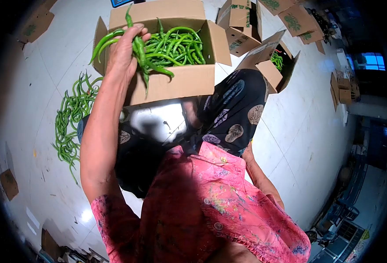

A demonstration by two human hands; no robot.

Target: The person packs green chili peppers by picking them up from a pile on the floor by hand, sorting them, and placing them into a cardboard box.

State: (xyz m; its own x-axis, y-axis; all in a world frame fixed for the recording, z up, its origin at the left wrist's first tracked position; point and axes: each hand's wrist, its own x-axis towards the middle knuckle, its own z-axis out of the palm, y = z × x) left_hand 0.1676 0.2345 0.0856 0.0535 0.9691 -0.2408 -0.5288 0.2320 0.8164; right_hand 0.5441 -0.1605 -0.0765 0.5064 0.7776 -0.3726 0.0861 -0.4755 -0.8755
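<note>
My left hand (125, 50) is closed around several long green peppers (141, 57) above the left part of an open cardboard box (171, 83). The peppers stick out on both sides of the fingers. Inside that box lies a heap of green peppers (180, 46). On the floor to the left, beside my left forearm, is a loose pile of green peppers (68, 125). My right arm hangs down by my right knee, and its hand is hidden behind the leg and the pink shirt.
A smaller open box (270, 74) with green peppers and a bit of red stands right of my knee. Behind it is another carton (241, 26). More cartons (301, 22) are at the upper right. Metal racks and other items line the lower right.
</note>
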